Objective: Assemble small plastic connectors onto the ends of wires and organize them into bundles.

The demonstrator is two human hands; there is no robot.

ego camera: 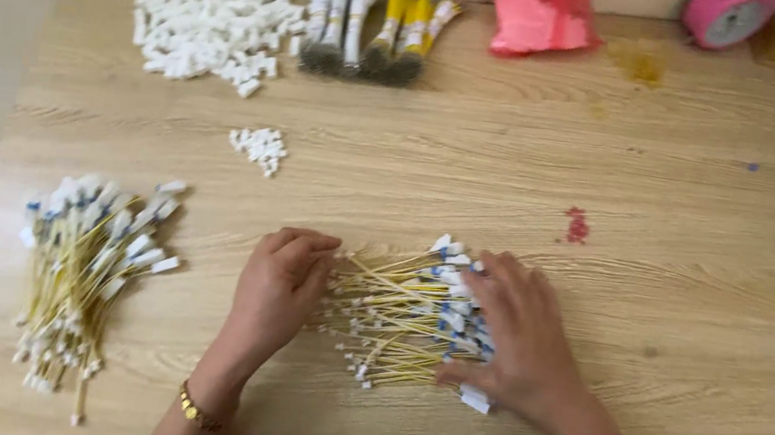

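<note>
A heap of short yellow wires with white plugs (pixel 399 315) lies on the wooden table (pixel 666 247) right in front of me. My left hand (pixel 282 284) rests at the heap's left end, fingers curled over the wire tips. Over the right end, where the white and blue plugs gather, my right hand (pixel 518 332) lies flat with fingers spread. Neither hand lifts anything. A gold bracelet (pixel 197 410) sits on my left wrist.
A second heap of yellow wires (pixel 88 266) lies at the left. A large pile of white plugs (pixel 208 21) and a small cluster (pixel 259 146) lie further back. Bundled wires (pixel 369 28), a pink bag (pixel 538 11) and a pink round clock (pixel 729 15) stand along the far edge.
</note>
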